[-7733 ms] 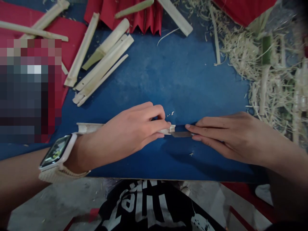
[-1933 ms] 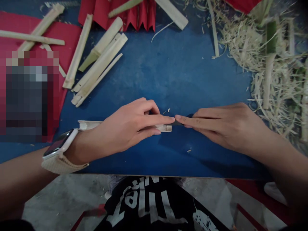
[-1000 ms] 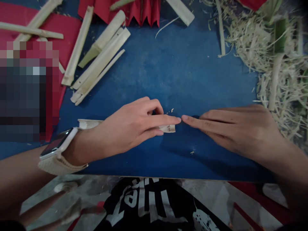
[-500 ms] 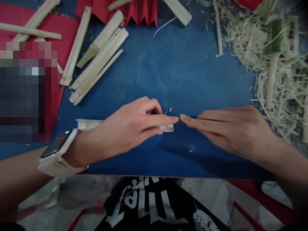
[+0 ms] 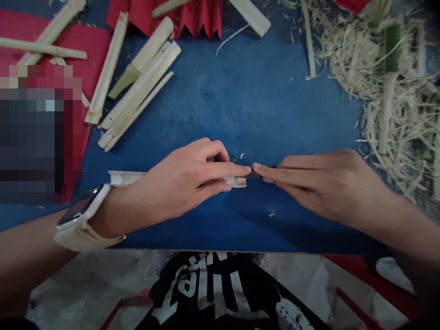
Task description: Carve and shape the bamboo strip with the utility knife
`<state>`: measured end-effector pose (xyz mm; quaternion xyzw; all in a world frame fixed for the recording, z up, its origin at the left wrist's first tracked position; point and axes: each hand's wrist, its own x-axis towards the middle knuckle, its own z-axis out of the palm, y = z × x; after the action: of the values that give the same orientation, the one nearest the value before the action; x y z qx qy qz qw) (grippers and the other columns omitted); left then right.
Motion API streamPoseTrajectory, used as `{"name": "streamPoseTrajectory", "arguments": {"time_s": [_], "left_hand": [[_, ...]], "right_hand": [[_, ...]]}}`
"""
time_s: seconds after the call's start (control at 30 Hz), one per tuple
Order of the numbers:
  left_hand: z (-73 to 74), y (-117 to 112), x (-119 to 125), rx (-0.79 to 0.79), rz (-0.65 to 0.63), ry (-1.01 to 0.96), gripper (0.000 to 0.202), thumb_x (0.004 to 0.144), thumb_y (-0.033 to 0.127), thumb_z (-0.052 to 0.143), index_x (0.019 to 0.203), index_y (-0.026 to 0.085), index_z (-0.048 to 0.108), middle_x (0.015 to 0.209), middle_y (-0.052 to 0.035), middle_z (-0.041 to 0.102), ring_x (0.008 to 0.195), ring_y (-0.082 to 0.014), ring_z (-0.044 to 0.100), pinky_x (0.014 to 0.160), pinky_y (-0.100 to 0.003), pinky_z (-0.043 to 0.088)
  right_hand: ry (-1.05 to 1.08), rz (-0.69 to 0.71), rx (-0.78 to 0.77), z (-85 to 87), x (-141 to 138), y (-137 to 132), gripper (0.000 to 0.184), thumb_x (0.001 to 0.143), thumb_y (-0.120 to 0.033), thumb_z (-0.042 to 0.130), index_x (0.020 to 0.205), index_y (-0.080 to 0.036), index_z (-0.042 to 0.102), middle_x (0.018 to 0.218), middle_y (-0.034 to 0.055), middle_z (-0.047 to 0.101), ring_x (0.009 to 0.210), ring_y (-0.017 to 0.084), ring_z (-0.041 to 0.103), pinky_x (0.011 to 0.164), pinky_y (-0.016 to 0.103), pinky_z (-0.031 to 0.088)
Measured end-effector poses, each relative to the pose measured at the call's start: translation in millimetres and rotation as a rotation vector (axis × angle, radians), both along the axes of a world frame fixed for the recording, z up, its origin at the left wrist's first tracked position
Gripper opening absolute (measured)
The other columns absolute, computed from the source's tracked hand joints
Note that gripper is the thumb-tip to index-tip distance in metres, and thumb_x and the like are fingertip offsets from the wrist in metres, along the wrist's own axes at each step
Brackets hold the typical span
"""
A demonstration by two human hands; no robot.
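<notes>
My left grip holds a likely light, stiff bamboo strip, best held near its end; right grip, a blade

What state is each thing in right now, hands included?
Left hand: closed over the bamboo strip, index finger extended
Bamboo strip: lying lengthwise, middle covered by that hand
Right hand: fingers together, pinching a dark flat tool
Dark flat tool: mostly hidden
Watch: worn, screen dark
Bamboo pieces: split, lying loose
Pleated red sheet: zigzag-folded
Shavings: curled, loosely heaped
</notes>
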<state>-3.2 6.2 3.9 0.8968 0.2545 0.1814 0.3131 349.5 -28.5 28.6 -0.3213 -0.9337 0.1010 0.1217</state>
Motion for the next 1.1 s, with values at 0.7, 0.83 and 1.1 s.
{"name": "streamPoseTrajectory", "arguments": {"time_s": [0.7, 0.83, 1.1], "left_hand": [[-1.4, 1, 2, 0.154, -0.048, 0.098, 0.043, 0.137, 0.027, 0.056, 0.168, 0.027, 0.086, 0.131, -0.0108, 0.081, 0.111, -0.0266, 0.075, 0.096, -0.041, 0.065], [-3.5, 2, 1, 0.098, -0.032, 0.069, 0.042, 0.138, 0.030, 0.057, 0.170, 0.026, 0.083, 0.132, -0.0105, 0.083, 0.112, -0.0260, 0.077, 0.093, -0.038, 0.063], [0.9, 3, 0, 0.030, -0.026, 0.090, 0.042, 0.139, 0.033, 0.058, 0.177, 0.031, 0.076, 0.135, -0.0081, 0.083, 0.115, -0.0252, 0.078, 0.101, -0.036, 0.062]], "right_hand": [[0.178, -0.161, -0.357, 8.0, -10, -3, 0.039, 0.132, -0.026, 0.069, 0.155, -0.041, 0.096, 0.100, 0.0002, 0.094, 0.068, 0.019, 0.084, 0.061, 0.032, 0.063], [0.147, -0.139, -0.197, 12.2, -8, -2, 0.036, 0.133, -0.026, 0.069, 0.153, -0.038, 0.096, 0.103, -0.0004, 0.095, 0.076, 0.019, 0.088, 0.065, 0.032, 0.065], [0.045, -0.061, 0.091, 3.8, 4, 1, 0.041, 0.126, -0.018, 0.080, 0.160, -0.039, 0.091, 0.114, -0.0035, 0.098, 0.083, 0.017, 0.091, 0.059, 0.030, 0.061]]}}
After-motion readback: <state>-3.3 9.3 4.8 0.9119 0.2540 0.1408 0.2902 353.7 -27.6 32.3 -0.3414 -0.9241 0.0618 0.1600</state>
